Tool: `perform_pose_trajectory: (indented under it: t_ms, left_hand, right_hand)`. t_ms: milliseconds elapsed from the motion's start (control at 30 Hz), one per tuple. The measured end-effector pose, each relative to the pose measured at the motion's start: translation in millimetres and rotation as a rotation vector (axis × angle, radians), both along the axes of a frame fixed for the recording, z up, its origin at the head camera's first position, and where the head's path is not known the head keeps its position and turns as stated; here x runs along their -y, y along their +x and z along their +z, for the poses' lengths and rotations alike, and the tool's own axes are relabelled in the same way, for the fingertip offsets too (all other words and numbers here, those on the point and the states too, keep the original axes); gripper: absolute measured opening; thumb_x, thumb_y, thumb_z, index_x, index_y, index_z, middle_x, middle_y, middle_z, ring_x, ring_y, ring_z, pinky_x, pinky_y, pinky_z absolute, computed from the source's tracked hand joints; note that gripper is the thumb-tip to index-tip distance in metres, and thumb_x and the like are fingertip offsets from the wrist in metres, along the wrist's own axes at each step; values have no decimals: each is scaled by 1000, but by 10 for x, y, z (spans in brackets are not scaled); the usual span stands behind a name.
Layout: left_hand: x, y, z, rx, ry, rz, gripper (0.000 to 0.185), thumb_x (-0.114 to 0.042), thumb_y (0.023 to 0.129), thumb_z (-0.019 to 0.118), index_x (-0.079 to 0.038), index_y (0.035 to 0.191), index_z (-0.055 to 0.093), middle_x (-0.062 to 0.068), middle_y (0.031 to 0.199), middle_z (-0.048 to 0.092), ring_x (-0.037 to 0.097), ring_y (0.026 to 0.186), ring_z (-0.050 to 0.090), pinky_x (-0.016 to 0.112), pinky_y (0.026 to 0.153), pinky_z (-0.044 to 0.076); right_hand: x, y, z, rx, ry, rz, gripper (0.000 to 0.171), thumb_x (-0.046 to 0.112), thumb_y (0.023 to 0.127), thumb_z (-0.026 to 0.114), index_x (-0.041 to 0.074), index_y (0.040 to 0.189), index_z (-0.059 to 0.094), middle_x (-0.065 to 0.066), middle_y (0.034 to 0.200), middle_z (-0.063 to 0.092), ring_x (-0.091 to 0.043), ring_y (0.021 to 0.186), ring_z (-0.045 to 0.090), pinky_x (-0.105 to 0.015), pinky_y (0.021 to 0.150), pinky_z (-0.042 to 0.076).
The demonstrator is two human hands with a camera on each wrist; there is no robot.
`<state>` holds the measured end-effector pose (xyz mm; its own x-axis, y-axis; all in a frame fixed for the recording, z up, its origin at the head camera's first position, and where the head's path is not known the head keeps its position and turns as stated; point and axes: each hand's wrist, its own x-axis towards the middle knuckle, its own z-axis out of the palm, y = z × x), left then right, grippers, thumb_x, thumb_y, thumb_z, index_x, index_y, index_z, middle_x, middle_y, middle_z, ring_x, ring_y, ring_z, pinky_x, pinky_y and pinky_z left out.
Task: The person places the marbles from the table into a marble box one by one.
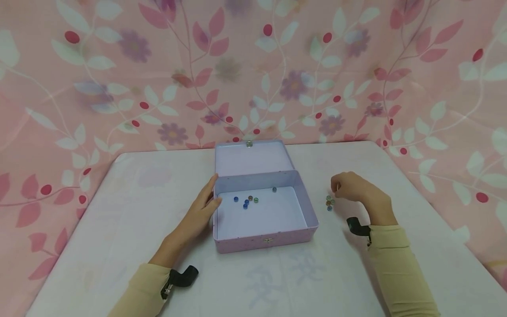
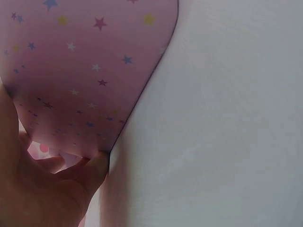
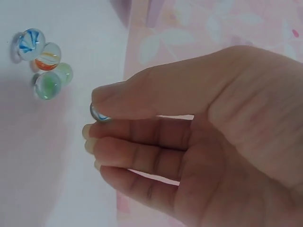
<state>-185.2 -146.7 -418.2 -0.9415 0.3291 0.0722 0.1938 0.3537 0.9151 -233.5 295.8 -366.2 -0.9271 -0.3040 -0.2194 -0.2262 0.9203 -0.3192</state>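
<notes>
Marble [image 3: 98, 113] pinched in right hand [image 3: 189, 142] grip, visible only from the wrist; left hand [image 1: 200, 211], fingers spread, touches tin box [image 1: 261, 240].

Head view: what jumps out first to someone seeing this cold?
The open lilac tin box at the middle of the white table, with a few glass marbles on its floor. The left hand rests against the box's left wall. To the right, the right hand pinches a marble in its fingers, beside a small cluster of marbles on the table.
</notes>
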Motion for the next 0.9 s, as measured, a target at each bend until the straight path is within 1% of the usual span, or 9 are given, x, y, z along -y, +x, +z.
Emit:
perform_pose_trajectory:
  t_ms: [100, 200, 433, 700, 900]
  left_hand:
    - [-25, 63, 123, 4, -11, -4, 67, -17, 105, 40, -18, 161, 5, 4, 169, 3, 33, 156, 11, 54, 124, 19]
    - [-36, 99, 186, 5, -23, -4, 67, -18, 105, 40, -17, 161, 6, 4, 169, 3, 33, 156, 11, 54, 124, 19]
    - [-34, 99, 186, 6, -19, -2, 67, -18, 104, 41, -18, 162, 6, 3, 169, 3, 34, 155, 13, 55, 123, 20]
    - [-30, 102, 187, 7, -13, -4, 67, -19, 105, 41, -19, 162, 6, 3, 169, 3, 34, 155, 13, 54, 124, 19]
    - [-28, 99, 186, 9, -13, -7, 67, -19, 105, 41, -18, 162, 6, 3, 169, 3, 34, 155, 13, 55, 124, 19]
  right_hand:
    - [23, 5, 34, -30, -9, 5, 10, 2, 84, 60, 5, 90, 66, -9, 86, 61, -22, 77, 54, -32, 66, 46]
    - [44, 14, 73, -57, -20, 13, 12, 3, 85, 59, 4, 94, 67, -10, 88, 62, -23, 78, 55, -35, 67, 49]
    - [80, 47, 155, -124, -42, 14, 18, 6, 88, 59, 2, 103, 70, -10, 92, 66, -23, 81, 57, -38, 71, 51]
    - [168, 89, 248, -211, -51, 38, 13, 6, 89, 60, 6, 98, 70, -7, 86, 64, -22, 80, 55, -37, 73, 49]
    - [285, 163, 363, -292, -46, 69, 12, 5, 89, 63, 5, 98, 70, -6, 83, 62, -21, 79, 54, -38, 74, 49]
